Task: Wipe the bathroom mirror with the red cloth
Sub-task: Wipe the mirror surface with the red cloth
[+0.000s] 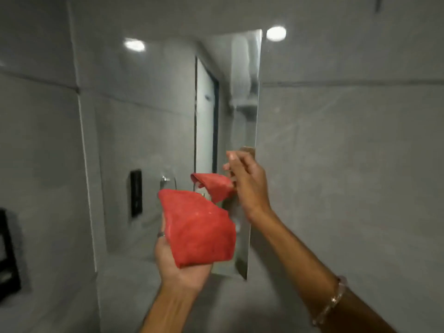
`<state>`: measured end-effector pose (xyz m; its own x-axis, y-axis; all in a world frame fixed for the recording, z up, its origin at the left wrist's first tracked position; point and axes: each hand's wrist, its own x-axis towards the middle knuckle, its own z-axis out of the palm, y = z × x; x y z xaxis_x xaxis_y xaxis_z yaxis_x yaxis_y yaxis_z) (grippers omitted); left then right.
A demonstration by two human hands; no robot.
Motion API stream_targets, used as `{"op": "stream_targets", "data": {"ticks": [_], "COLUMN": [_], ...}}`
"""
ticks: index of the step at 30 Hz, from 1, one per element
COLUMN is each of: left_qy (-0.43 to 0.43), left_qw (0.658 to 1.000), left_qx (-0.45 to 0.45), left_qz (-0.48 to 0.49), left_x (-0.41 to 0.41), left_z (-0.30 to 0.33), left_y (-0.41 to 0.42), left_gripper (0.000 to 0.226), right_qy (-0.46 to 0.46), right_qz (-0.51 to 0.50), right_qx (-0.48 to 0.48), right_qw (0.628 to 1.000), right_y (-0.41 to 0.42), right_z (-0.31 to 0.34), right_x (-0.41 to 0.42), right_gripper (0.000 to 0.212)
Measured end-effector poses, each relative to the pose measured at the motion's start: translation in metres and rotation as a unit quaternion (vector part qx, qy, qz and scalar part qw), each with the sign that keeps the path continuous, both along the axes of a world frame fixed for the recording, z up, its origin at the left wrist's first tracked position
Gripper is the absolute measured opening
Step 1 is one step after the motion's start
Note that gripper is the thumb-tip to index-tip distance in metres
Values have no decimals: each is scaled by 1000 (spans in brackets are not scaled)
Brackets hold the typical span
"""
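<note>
The bathroom mirror (pixel 149 121) hangs on the grey tiled wall straight ahead, its right edge running down from the upper middle. The red cloth (pixel 199 227) is held up in front of its lower right part. My left hand (pixel 177 265) grips the cloth's bottom from below, palm up, with a ring on one finger. My right hand (pixel 247 181) pinches the cloth's upper right corner, which folds over toward the mirror. The cloth hangs slack between both hands. Whether it touches the glass I cannot tell.
Grey tiled walls (pixel 348 164) surround the mirror. The glass reflects a doorway (pixel 205 116), a ceiling light (pixel 134 44) and a black wall fitting (pixel 136 193). A black holder (pixel 7 255) sits at the left edge. Another ceiling light (pixel 276 33) glows at upper right.
</note>
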<state>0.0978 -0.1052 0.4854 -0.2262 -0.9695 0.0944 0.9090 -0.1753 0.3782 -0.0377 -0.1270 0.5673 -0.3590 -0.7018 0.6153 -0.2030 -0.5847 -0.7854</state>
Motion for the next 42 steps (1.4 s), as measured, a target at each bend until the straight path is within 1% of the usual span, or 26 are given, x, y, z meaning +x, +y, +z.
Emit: {"op": "stream_targets", "data": {"ticks": [1, 2, 3, 5, 6, 7, 8, 9, 10, 11, 12, 14, 16, 17, 18, 21, 23, 25, 27, 28, 31, 33, 35, 37, 40, 42], "left_qy": [-18, -34, -65, -162, -228, -305, -414, -518, -563, -576, -581, -585, -591, -590, -585, -567, -548, -539, -543, -550, -573, -580, -573, -566, -552, -534], "left_qw": [999, 994, 986, 956, 934, 897, 817, 698, 584, 510, 475, 422, 375, 359, 354, 310, 280, 254, 273, 290, 343, 358, 354, 335, 334, 341], "left_qx": [-40, -83, -121, -185, -205, -236, -272, -302, -326, -347, -349, -340, -345, -358, -374, -440, -495, -537, -532, -517, -444, -413, -418, -427, -435, -446], "left_qz": [26, 66, 98, 162, 185, 217, 296, 392, 485, 536, 562, 603, 625, 628, 627, 623, 613, 598, 589, 588, 597, 604, 610, 621, 628, 633], "left_x": [2, 2, 0, -12, -23, -35, -44, -50, -56, -61, -64, -75, -90, -98, -109, -128, -123, -111, -96, -90, -92, -103, -116, -127, -134, -138], "left_z": [24, 49, 74, 135, 161, 184, 203, 217, 226, 233, 240, 252, 271, 282, 289, 281, 240, 182, 153, 158, 221, 270, 300, 308, 285, 250], "left_y": [-13, -31, -46, -69, -87, -102, -119, -138, -153, -163, -169, -176, -173, -166, -160, -150, -152, -157, -168, -171, -168, -159, -153, -151, -152, -154], "left_gripper": [52, 54, 59, 74, 81, 82, 78, 75, 73, 73, 73, 74, 75, 74, 73, 72, 74, 74, 73, 73, 76, 77, 77, 76, 74, 72], "right_qy": [86, 171, 240, 314, 328, 343, 357, 370, 380, 385, 392, 398, 371, 355, 343, 300, 280, 288, 313, 324, 361, 388, 419, 444, 453, 442], "right_qz": [-68, -147, -232, -364, -407, -442, -474, -500, -518, -529, -537, -552, -559, -557, -552, -517, -501, -493, -496, -499, -515, -545, -578, -595, -603, -596], "right_qx": [-67, -117, -154, -217, -231, -224, -206, -186, -167, -159, -162, -175, -190, -198, -204, -236, -249, -250, -243, -241, -234, -212, -173, -145, -127, -132], "right_qw": [992, 967, 930, 849, 821, 798, 778, 760, 748, 740, 729, 711, 717, 724, 732, 766, 780, 782, 773, 767, 741, 713, 679, 654, 645, 657], "right_y": [-1, -4, -5, -8, -9, -12, -15, -19, -24, -30, -36, -45, -46, -46, -47, -45, -41, -37, -34, -34, -35, -39, -44, -45, -45, -46], "right_z": [27, 53, 71, 114, 137, 153, 164, 171, 174, 174, 174, 173, 175, 174, 172, 168, 163, 153, 146, 144, 146, 147, 148, 151, 146, 129], "right_x": [-7, -16, -28, -53, -69, -85, -99, -111, -119, -124, -126, -130, -132, -132, -132, -131, -132, -133, -133, -133, -135, -136, -137, -136, -133, -130], "right_gripper": [20, 23, 25, 27, 29, 31, 33, 37, 42, 47, 51, 54, 54, 54, 54, 54, 53, 53, 52, 52, 52, 54, 57, 60, 63, 64]}}
